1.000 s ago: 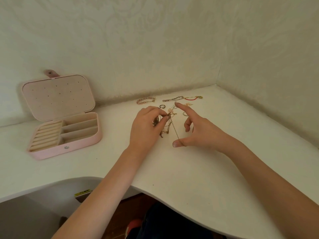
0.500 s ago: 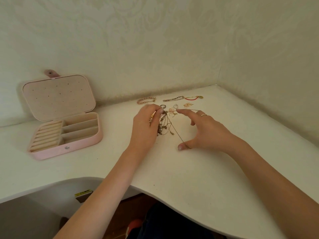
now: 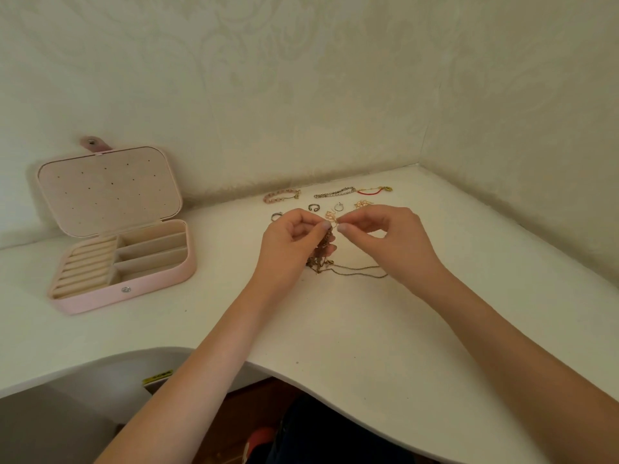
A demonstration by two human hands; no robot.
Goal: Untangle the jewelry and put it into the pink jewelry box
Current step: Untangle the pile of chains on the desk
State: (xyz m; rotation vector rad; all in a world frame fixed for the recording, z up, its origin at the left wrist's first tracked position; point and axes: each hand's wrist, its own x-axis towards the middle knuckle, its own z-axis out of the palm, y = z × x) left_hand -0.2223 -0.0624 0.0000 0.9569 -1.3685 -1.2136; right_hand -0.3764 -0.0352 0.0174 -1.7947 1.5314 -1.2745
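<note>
Partly hidden behind the left hand, the tangled chains are pinched by both hands' fingers, right hand included.

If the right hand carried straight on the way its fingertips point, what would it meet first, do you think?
The right hand points left, so it would likely meet the left hand, pinching the tangled chains, almost at once; depth is hard to judge.

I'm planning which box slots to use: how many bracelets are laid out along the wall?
3. A pink beaded bracelet lies leftmost, a dark silvery chain bracelet in the middle, and a red cord bracelet rightmost. Others may be hidden in the tangle the hands hold.
</note>
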